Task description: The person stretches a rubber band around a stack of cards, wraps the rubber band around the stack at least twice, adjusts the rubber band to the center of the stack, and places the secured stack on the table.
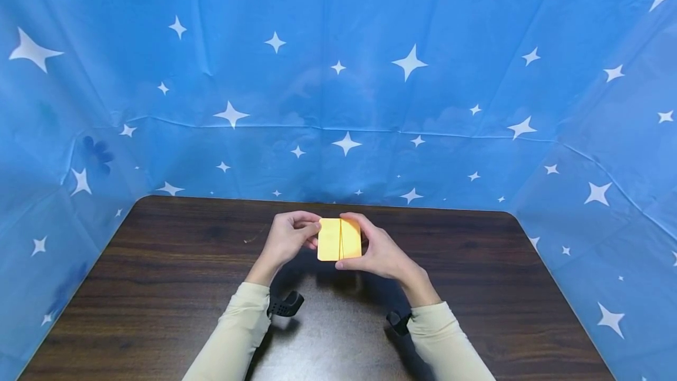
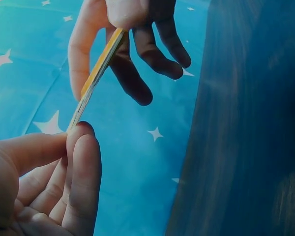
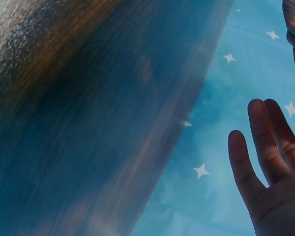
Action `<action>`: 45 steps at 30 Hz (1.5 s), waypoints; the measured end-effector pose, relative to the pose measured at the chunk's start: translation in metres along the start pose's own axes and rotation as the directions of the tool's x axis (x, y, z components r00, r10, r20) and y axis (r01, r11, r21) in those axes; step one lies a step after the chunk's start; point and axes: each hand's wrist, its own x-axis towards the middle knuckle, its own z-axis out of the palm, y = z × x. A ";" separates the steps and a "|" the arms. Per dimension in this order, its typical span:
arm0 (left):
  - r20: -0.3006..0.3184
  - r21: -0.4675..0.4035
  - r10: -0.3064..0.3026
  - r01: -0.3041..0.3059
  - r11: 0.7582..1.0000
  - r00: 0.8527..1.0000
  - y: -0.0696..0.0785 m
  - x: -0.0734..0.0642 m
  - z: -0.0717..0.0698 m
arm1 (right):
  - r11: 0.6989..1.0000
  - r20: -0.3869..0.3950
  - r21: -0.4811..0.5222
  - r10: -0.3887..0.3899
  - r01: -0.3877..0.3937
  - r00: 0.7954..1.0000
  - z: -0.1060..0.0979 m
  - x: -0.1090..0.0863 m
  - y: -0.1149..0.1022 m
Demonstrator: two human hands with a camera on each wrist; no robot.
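Several yellow cards (image 1: 329, 240) with rounded corners are held up above the table, one overlapping another at a slight angle. My left hand (image 1: 285, 239) pinches their left edge between thumb and fingertips. On the right side my right hand (image 1: 382, 251) grips them, a finger at the top edge and the thumb at the bottom. The left wrist view shows the cards (image 2: 99, 69) edge-on as a thin stack between both hands. In the right wrist view, spread fingers of the right hand (image 3: 273, 172) show, while the cards are out of sight.
A dark wood-grain table (image 1: 158, 287) lies below the hands, with a bright reflection near its front. Blue cloth (image 1: 296, 87) with white stars surrounds its back and sides. Dark straps (image 1: 285, 304) sit on both wrists at the light sleeves (image 1: 233, 328).
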 end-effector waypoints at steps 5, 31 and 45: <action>-0.007 -0.017 0.001 -0.001 1.000 1.000 0.000 0.000 0.000 | 1.000 0.012 0.011 -0.023 0.023 1.000 0.000 -0.001 0.001; -0.029 0.049 -0.085 0.086 0.995 0.996 -0.022 0.001 0.004 | 0.975 0.058 -0.214 0.079 -0.065 0.995 -0.001 -0.004 0.017; 0.231 0.379 -0.019 -0.072 0.923 0.973 -0.027 -0.008 0.020 | 0.956 0.063 -0.292 0.055 -0.035 0.996 0.003 0.004 0.018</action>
